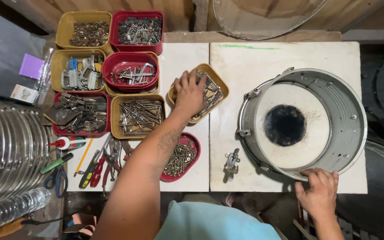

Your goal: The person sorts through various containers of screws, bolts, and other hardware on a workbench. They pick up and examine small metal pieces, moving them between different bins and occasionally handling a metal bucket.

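My left hand [189, 92] reaches into a yellow tray [219, 82] of long metal rods, fingers spread and curled down among them; whether it grips one is hidden. My right hand [318, 190] rests on the near rim of a grey metal drum shell [352, 111], which lies on its side on the white table [254, 58]. The drum's white skin has a black round patch [284, 125]. A small metal lug [231, 161] lies on the table left of the drum.
Yellow and red trays of metal hardware [138, 116] fill the table's left side; a red oval tray of screws [184, 156] sits under my forearm. Pliers and screwdrivers [103, 163], scissors [57, 177] and a glue bottle [67, 142] lie at the left front. Stacked metal hoops [5, 146] stand at the far left.
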